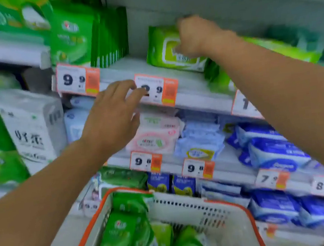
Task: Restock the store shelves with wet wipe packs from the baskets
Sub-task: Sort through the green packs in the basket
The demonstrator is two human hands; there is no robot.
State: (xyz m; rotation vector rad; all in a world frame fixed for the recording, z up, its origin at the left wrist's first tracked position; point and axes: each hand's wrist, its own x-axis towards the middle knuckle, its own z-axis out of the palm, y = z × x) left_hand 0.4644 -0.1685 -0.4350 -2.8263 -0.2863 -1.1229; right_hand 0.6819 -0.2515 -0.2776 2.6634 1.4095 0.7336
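Right hand (193, 37) clenched on soft, slick, light pack (164, 51) above price tag (157, 89); best gripped across the top edge. Left hand (113, 116) released, fingertips touching tag.

We count two hands: the left hand (113, 116) and the right hand (195, 35). One white basket with an orange rim (218, 203) sits at the bottom. On the shelf edges we count eight price tags wholly or partly in view, among them the one at the top shelf's left end (78, 79). One light green wipe pack (168, 50) stands upright on the top shelf. The basket's green packs are too blurred to count.
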